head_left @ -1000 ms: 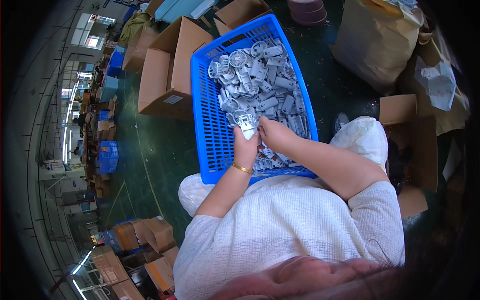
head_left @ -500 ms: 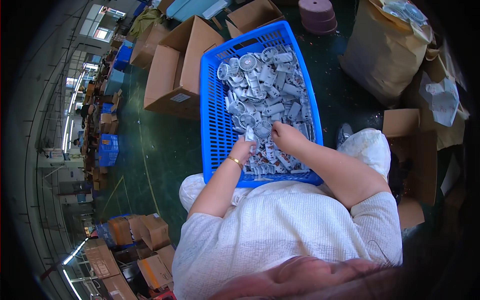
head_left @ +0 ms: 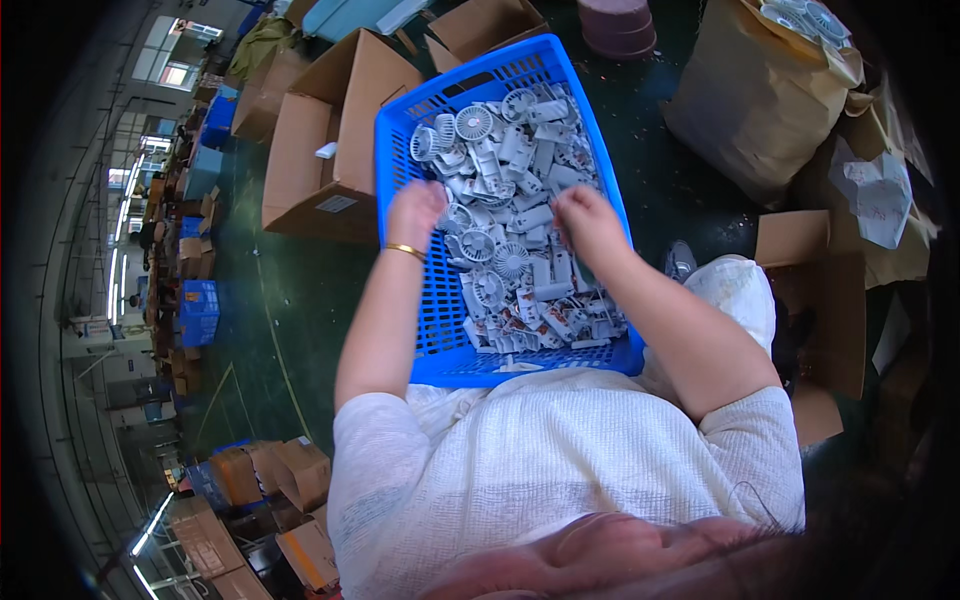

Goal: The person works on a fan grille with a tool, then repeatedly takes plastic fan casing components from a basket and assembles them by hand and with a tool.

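Note:
A blue plastic basket [head_left: 592, 100] in front of me holds a heap of pale grey-white plastic parts [head_left: 560, 205], among them round fan heads [head_left: 473, 123]. Above its left rim is my left hand [head_left: 416, 208], somewhat blurred, fingers loosely bent and seemingly holding nothing. My right hand [head_left: 588, 220] hovers over the right side of the heap with curled fingers; what they hold, if anything, is hidden. To the left, a small white piece [head_left: 326, 150] shows against the open cardboard box [head_left: 340, 195]; I cannot tell whether it is in the air or resting.
Large brown sacks [head_left: 760, 100] and another open carton [head_left: 835, 320] stand on the right. A purple tub [head_left: 616, 25] is beyond the basket. Stacked cartons [head_left: 300, 470] sit at the lower left, and a bench with blue crates [head_left: 198, 312] runs along the far left.
My left hand has moved up and left from the heap to the basket's left rim, letting go of a white part. A white piece now shows at the carton. My right hand shifted slightly right and up.

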`<state>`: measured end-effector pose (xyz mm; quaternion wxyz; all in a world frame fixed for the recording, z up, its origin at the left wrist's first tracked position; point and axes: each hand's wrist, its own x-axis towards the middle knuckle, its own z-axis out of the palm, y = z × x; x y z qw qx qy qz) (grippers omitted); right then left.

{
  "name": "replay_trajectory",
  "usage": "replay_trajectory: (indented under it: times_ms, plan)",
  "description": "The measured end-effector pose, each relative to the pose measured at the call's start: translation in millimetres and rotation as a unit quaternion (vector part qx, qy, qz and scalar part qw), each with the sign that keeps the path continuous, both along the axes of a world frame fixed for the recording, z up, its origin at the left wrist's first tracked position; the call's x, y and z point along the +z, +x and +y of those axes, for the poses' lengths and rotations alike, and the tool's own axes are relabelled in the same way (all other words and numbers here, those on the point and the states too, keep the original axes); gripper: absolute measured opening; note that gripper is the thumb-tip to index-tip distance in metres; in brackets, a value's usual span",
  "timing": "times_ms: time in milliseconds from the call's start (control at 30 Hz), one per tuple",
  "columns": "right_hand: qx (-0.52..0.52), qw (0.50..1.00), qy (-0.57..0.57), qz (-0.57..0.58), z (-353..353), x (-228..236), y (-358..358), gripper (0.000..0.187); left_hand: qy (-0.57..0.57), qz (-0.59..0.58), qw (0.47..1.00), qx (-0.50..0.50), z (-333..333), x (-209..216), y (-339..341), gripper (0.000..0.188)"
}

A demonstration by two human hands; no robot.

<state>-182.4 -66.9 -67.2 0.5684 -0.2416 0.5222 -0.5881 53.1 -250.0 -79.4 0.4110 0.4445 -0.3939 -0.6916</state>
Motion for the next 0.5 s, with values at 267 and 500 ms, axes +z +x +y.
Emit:
replay_trajectory:
  times_ms: [267,500]
  plan:
    - [-0.126,0.969,0.047,-0.205,-4,25,-29,0.010,-0.256,-0.604,0.656,-0.373,83,-172,-67,0.047]
    - [-0.066,0.961,0.101,-0.248,2,18,-16,0.009,-0.332,-0.666,0.600,-0.295,46,-205,-84,0.052]
